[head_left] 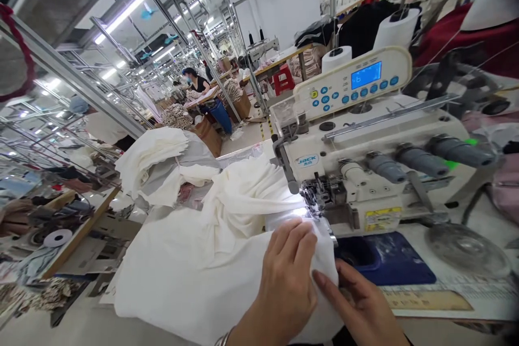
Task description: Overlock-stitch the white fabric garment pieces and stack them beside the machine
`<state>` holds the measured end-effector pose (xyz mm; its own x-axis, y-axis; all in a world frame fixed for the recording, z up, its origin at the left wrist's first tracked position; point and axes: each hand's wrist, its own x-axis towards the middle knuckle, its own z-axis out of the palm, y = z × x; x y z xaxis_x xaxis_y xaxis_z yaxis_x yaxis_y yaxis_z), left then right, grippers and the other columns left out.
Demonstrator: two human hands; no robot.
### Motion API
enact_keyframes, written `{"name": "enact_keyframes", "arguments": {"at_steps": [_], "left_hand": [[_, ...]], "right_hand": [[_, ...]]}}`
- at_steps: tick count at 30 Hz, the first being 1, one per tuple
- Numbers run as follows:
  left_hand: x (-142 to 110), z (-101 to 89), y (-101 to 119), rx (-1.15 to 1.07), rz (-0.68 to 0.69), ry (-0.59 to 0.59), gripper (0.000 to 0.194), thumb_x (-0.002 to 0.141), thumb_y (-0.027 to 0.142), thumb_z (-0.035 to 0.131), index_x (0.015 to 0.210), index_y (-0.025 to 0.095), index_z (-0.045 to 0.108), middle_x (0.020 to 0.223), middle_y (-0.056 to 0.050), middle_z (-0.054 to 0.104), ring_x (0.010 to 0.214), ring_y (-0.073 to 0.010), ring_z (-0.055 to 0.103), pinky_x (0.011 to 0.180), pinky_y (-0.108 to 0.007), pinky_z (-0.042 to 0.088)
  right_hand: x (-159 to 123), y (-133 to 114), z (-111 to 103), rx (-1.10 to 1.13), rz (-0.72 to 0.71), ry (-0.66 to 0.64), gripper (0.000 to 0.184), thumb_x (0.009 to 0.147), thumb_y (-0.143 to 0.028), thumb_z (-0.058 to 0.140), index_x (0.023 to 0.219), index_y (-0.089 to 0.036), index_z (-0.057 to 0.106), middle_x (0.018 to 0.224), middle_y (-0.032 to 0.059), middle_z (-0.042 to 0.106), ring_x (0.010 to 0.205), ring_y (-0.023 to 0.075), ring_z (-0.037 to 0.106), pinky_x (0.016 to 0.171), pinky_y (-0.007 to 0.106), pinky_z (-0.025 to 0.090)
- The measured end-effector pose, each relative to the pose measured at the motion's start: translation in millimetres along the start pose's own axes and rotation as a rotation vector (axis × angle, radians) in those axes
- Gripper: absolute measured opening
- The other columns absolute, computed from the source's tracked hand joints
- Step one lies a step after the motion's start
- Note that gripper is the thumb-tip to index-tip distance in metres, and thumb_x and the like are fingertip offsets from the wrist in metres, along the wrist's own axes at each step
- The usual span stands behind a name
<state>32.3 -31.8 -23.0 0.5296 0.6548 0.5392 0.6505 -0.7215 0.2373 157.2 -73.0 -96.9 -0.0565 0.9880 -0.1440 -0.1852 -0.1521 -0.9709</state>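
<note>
White fabric (182, 270) spreads over the sewing table and runs up to the needle area of an overlock sewing machine (377, 173). My left hand (286, 275) lies on the fabric just in front of the lit presser foot, its fingers bent and close together, with cloth at the fingertips. To its right, my right hand (357, 303) pinches the fabric's edge between thumb and fingers. Gathered white cloth (247, 189) lies behind the hands, left of the machine head. The needle itself is too small to make out.
A stack of cut white pieces (154, 157) sits at the table's far left. On the machine are a control panel (352, 84) with a lit display and thread cones (395, 30). A blue tray (399, 259) lies right of my hands. A co-worker (197, 84) sits farther back.
</note>
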Motion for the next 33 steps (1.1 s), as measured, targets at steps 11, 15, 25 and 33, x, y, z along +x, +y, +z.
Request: {"name": "enact_keyframes", "arguments": {"at_steps": [11,15,25,33], "left_hand": [[11.6,0.7,-13.7,-0.104,-0.047,-0.022,0.037,0.076,-0.004,0.034,0.105,0.014,0.05,0.116,-0.015,0.059,0.121,-0.0253,0.051,0.105,-0.048,0.045],[5.3,-2.9,-14.2,-0.14,-0.057,-0.033,0.039,0.081,-0.004,0.035,0.111,0.016,0.049,0.123,-0.013,0.057,0.125,-0.0232,0.048,0.106,-0.045,0.044],[-88.2,-27.7,-44.8,0.339,-0.354,0.066,0.012,0.088,0.015,0.057,0.097,0.022,0.061,0.137,-0.013,0.042,0.131,-0.0323,0.036,0.104,-0.061,0.03],[-62.4,-32.3,-40.4,0.06,-0.373,0.044,0.02,0.093,0.009,0.046,0.076,0.019,0.051,0.063,0.003,0.046,0.061,-0.0121,0.045,0.068,-0.028,0.039]], "right_hand": [[2.8,0.7,-12.6,-0.168,-0.142,0.066,0.028,0.086,-0.047,0.061,0.094,-0.02,0.067,0.07,-0.0015,0.063,0.061,0.0119,0.057,0.055,0.015,0.046],[1.2,5.6,-15.1,-0.202,-0.145,0.074,0.027,0.086,-0.046,0.061,0.094,-0.021,0.068,0.073,-0.0015,0.067,0.064,0.0115,0.06,0.058,0.013,0.048],[-2.7,4.2,-19.3,-0.266,-0.071,0.024,0.027,0.087,-0.049,0.059,0.087,-0.023,0.068,0.079,-0.0013,0.07,0.069,0.0128,0.065,0.061,0.012,0.05],[0.6,-0.9,-17.5,-0.268,-0.049,0.076,0.03,0.085,-0.05,0.059,0.089,-0.022,0.066,0.077,0.0003,0.068,0.071,0.0157,0.065,0.058,0.016,0.052]]}}
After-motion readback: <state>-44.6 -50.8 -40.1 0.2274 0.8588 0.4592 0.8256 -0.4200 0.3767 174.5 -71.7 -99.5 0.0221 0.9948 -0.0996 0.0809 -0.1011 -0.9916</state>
